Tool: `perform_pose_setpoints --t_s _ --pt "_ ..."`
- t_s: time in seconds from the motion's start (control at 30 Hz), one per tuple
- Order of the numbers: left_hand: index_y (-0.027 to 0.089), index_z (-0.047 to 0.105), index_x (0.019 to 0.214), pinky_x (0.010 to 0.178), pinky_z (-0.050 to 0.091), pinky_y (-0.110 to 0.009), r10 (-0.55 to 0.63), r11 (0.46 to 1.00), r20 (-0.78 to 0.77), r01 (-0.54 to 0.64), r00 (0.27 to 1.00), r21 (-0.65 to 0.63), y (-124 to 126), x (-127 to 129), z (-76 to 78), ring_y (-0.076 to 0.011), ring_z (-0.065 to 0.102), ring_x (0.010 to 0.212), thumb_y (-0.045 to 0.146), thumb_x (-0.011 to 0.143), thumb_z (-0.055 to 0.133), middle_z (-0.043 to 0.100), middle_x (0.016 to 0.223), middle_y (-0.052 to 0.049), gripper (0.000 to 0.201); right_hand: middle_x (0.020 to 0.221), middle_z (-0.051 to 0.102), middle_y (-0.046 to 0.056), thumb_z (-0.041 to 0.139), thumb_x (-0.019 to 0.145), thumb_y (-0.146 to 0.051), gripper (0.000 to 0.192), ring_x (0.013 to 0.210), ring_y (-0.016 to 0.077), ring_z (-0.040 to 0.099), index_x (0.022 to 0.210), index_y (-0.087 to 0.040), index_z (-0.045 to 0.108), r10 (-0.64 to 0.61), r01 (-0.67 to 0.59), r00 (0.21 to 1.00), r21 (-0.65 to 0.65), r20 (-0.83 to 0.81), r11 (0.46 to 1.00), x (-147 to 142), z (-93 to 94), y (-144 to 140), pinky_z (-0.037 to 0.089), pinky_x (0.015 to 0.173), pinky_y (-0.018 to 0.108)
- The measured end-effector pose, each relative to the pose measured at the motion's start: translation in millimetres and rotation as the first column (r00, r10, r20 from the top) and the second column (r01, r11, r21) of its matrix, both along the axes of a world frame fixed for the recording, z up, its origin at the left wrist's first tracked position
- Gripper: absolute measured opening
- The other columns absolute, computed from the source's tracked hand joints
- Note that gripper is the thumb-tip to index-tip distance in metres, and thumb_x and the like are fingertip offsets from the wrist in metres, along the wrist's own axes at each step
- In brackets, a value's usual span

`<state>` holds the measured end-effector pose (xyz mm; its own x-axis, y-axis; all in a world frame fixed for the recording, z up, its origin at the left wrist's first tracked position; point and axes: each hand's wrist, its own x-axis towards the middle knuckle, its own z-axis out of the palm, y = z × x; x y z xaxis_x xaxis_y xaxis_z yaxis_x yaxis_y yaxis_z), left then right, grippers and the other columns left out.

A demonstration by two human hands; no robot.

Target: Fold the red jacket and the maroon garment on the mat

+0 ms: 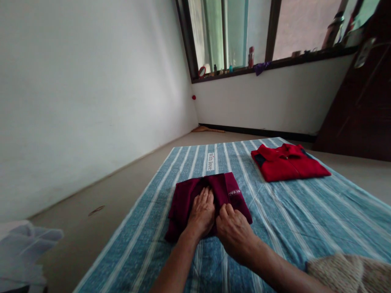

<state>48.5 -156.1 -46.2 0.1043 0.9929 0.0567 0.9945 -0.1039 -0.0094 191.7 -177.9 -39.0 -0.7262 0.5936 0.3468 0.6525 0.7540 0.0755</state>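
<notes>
A folded maroon garment (183, 199) with pale lettering on its right part lies on a blue striped bed cover (171, 260). My left hand (202, 211) rests on the middle of the garment, fingers stretched out and flat against the cloth, tips partly under a fold. Just to its right, my right hand (233, 226) has its fingers curled and pinches the garment near its front edge, below the lettering. Farther back on the right sits a neatly folded red zip-up jacket (282, 165) with dark shoulder patches, apart from both hands.
Beige knitted cloth (342, 272) lies at the near right corner. White translucent plastic (27, 248) is at the lower left. A white wall (106, 81) runs along the left; a windowsill (232, 73) with bottles and small items is behind. A dark door (360, 106) stands at right.
</notes>
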Motion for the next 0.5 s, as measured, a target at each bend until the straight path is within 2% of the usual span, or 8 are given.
perform_pose_setpoints --t_s 0.2,0.4,0.5 --pt "0.003 0.024 0.142 0.110 0.022 -0.040 -0.008 1.000 0.007 0.007 1.000 0.011 -4.8 3.4 -0.6 -0.0246 0.017 0.139 0.015 0.088 0.032 0.023 0.150 -0.017 0.056 0.085 0.059 0.013 0.052 0.075 -0.005 0.013 0.082 0.0264 0.054 0.079 -0.013 0.062 -0.018 0.017 1.000 -0.056 -0.003 0.998 3.6 2.8 -2.6 0.048 0.063 0.036" --pt "0.005 0.026 0.141 0.110 0.022 -0.042 -0.005 0.999 0.049 0.002 0.999 0.046 -7.6 4.0 -7.0 -0.0242 0.017 0.139 0.016 0.089 0.031 0.024 0.150 -0.016 0.054 0.087 0.060 0.012 0.056 0.077 -0.008 0.009 0.084 0.0252 0.055 0.080 -0.013 0.063 -0.017 0.016 1.000 -0.094 -0.006 0.995 6.1 -3.0 -2.0 0.049 0.067 0.036" --pt "0.005 0.025 0.141 0.110 0.022 -0.043 -0.014 0.998 0.057 0.011 0.998 0.056 -8.5 3.6 -8.6 -0.0246 0.017 0.139 0.015 0.087 0.032 0.023 0.150 -0.016 0.055 0.089 0.060 0.011 0.060 0.076 -0.010 0.006 0.088 0.0256 0.056 0.079 -0.015 0.062 -0.041 0.037 0.999 -0.127 -0.029 0.991 9.1 5.0 -3.6 0.049 0.071 0.037"
